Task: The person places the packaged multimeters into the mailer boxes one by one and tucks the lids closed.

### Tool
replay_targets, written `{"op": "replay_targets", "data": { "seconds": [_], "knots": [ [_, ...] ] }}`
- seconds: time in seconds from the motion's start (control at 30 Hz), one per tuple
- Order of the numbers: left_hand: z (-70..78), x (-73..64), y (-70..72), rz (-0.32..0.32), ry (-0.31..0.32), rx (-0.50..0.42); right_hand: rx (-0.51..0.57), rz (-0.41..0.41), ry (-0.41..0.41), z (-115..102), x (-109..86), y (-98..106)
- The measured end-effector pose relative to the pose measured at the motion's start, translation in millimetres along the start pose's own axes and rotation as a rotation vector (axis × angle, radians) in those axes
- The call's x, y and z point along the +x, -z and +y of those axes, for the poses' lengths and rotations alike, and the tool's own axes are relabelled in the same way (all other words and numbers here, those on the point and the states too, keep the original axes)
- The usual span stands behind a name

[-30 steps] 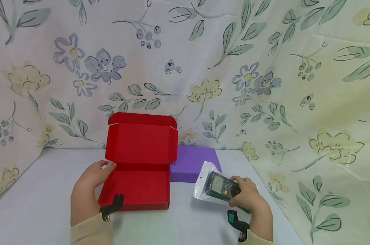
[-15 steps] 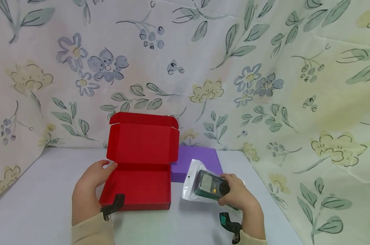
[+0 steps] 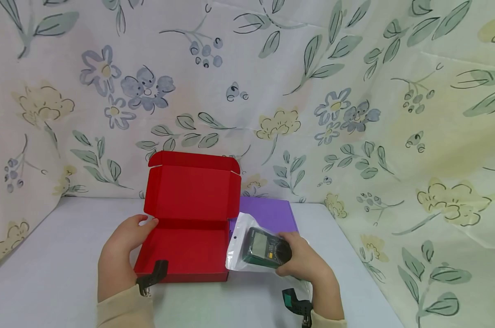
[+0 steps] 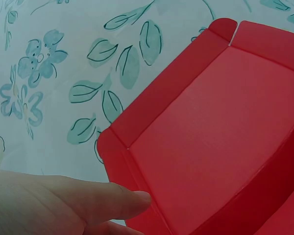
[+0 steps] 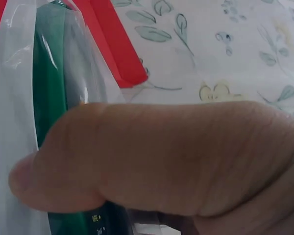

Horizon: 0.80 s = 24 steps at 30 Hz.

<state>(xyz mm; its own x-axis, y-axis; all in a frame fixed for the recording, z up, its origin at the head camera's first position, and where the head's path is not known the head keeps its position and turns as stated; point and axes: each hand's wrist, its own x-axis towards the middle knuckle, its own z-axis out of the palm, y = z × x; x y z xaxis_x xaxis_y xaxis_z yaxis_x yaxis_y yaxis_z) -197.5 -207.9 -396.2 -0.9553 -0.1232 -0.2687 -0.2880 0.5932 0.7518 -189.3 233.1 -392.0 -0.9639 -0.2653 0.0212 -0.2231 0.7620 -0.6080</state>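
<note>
An opened red cardboard box lies on the white table with its lid raised at the back; its inside is bare. My left hand holds the box's left wall, thumb over the rim near the lid hinge. Just right of the box, my right hand grips a digital multimeter in a clear plastic bag. The meter has a grey screen, a dark face and a green case. In the right wrist view the thumb lies across the bagged meter. My other right fingers are mostly hidden.
Behind the meter stands a flat purple box, partly covered by the bag and the red box. A floral cloth hangs at the back and right of the white table.
My right hand has carried the bagged multimeter leftward, from in front of the purple box's right side to the red box's right edge. My left hand stays on the box wall.
</note>
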Motion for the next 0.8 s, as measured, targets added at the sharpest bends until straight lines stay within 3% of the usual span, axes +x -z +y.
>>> {"op": "replay_targets", "data": {
  "seconds": [0.43,0.8],
  "knots": [
    [2.0,-2.7,1.6,0.004,-0.005,-0.009,-0.020,0.005,0.117,-16.3,10.7,-20.8],
    [0.1,-3.3,2.0,0.003,-0.005,-0.012,-0.072,0.042,0.154,-37.4,12.0,-38.8]
  ]
}}
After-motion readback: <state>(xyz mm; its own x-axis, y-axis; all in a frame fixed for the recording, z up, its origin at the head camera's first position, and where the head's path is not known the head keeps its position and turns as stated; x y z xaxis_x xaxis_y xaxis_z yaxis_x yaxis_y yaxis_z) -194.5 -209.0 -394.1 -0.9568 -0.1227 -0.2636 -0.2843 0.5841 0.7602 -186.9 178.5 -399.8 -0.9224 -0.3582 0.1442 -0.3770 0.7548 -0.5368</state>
